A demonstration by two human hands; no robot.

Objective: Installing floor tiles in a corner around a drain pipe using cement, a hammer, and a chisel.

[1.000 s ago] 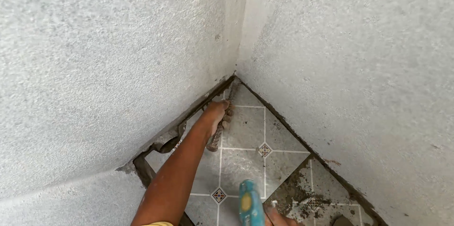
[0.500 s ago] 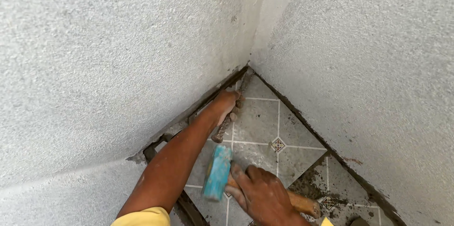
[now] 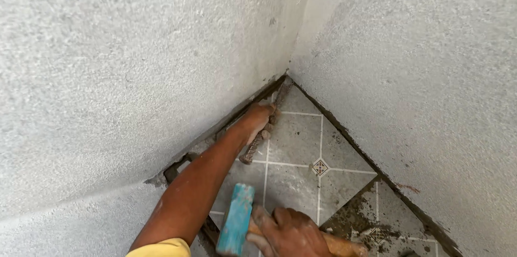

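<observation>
The lower edge of the view cuts off the right hand [image 3: 288, 233] and the end of the light wooden handle [image 3: 336, 245]; only a yellow sleeve edge [image 3: 161, 249] of the left arm shows. The tip of the twisted grey steel chisel bar [image 3: 264, 130] goes into the dark gap at the foot of the rough grey plastered wall [image 3: 134, 74], and there I cannot see it clearly. The left hand [image 3: 259, 118] has its grip closed around the middle of this bar, near the room corner. The right hand is closed tight on the handle of the hammer with a turquoise head [image 3: 235, 227], which stays above the grey floor tiles [image 3: 293, 138], below the bar's free end. Dark mortar rubble [image 3: 361, 222] lies at right.
</observation>
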